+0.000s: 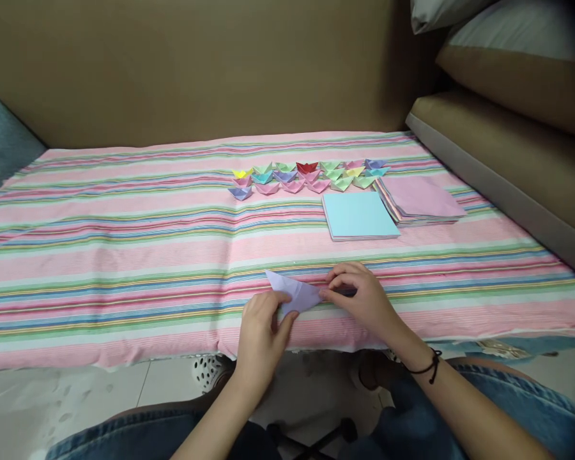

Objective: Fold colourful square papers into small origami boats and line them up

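A piece of folded lavender paper (303, 295) is held just above the striped cloth, near its front edge. My left hand (263, 322) pinches its lower left side between thumb and fingers. At the paper's right corner, the thumb and index finger of my right hand (359, 294) are closed on the tip; the other fingers curl above. Beyond the hands lies a stack of light blue square paper (361, 215). Rows of small folded paper boats (292, 185) in several colours stand behind it.
A fanned stack of pink-topped paper (426, 197) lies right of the blue stack. The striped cloth (100, 255) covers the seat, with a brown backrest (196, 70) behind. Brown cushions (508, 147) are piled at the right. Blue fabric (7, 140) is at the far left.
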The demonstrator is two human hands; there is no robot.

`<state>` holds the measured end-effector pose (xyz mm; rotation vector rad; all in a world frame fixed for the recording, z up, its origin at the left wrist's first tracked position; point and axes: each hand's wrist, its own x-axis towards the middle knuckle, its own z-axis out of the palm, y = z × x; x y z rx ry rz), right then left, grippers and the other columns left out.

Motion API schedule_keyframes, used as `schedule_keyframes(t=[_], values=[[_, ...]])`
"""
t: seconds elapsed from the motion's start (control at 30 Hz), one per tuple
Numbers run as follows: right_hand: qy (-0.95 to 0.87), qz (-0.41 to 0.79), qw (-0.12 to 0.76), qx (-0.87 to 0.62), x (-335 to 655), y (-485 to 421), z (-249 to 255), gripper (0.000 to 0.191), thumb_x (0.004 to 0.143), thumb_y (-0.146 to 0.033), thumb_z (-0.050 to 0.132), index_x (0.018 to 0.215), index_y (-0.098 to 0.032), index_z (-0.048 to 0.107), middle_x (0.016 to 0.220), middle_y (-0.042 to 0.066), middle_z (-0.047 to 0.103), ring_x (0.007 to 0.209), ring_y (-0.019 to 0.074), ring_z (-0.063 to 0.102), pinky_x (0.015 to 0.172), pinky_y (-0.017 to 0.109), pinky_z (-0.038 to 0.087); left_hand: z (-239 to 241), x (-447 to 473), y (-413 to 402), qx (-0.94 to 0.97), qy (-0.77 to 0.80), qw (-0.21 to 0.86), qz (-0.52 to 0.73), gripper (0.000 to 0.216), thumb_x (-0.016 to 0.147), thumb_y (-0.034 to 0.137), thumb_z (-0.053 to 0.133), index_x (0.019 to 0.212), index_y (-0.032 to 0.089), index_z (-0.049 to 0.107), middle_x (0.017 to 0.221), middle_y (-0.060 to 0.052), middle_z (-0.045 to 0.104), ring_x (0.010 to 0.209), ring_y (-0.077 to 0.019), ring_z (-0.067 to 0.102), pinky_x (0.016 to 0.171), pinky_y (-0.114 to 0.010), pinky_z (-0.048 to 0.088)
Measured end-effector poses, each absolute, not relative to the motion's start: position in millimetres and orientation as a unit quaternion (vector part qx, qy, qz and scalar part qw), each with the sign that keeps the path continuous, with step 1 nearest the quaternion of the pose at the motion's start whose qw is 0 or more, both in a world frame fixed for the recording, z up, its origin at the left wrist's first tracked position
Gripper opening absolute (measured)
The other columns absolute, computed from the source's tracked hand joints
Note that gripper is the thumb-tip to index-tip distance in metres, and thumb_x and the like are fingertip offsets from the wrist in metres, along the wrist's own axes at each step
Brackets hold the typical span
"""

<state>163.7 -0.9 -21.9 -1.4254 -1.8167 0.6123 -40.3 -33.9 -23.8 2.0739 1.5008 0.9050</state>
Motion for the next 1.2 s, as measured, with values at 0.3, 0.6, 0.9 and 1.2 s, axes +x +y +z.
schedule_keyframes(t=[0.3,0.6,0.9,1.2], values=[[-0.710,0.240,0.343,-0.566,163.2,0.7,-18.5,0.011,0.070,-0.031,0.072,0.064,-0.023,0.067,0.082,0.003,0.066,0.089,0.0241,0.058,0.081,0.041,0.043,-20.1,-39.6,-33.7,0.753,0.528,0.237,0.314,0.034,0.084,0.023,0.056,0.118,0.027,0.052,0.091,-0.002,0.066,0.088,-0.0201,0.056,0.082,-0.038,0.039],[-0.754,0.215,0.322,-0.530,167.2,-1.8,-20.5,0.021,0.075,-0.038,0.068,0.059,-0.025,0.068,0.093,0.003,0.066,0.096,0.0252,0.055,0.086,0.044,0.040,-23.3,-33.7,-34.9,0.720,0.561,0.230,0.336,0.029,0.080,0.022,0.060,0.108,0.022,0.051,0.075,0.001,0.066,0.079,-0.0200,0.057,0.079,-0.037,0.040],[-0.721,0.171,0.357,-0.569,155.2,1.0,-31.0,0.026,0.072,-0.036,0.069,0.053,-0.022,0.059,0.080,0.004,0.066,0.082,0.0242,0.056,0.077,0.043,0.041,-24.5,-26.4,-37.5,0.749,0.563,0.162,0.308,0.020,0.087,0.021,0.049,0.103,0.023,0.061,0.083,-0.003,0.063,0.085,-0.0210,0.049,0.076,-0.037,0.038],[-0.714,0.143,0.360,-0.583,150.2,1.7,-32.9,0.027,0.071,-0.037,0.070,0.053,-0.022,0.058,0.075,0.004,0.064,0.079,0.0240,0.055,0.073,0.042,0.041,-22.8,-21.8,-38.6,0.793,0.554,0.067,0.246,0.033,0.087,0.016,0.045,0.115,0.025,0.060,0.082,-0.006,0.058,0.080,-0.0221,0.042,0.071,-0.038,0.035]])
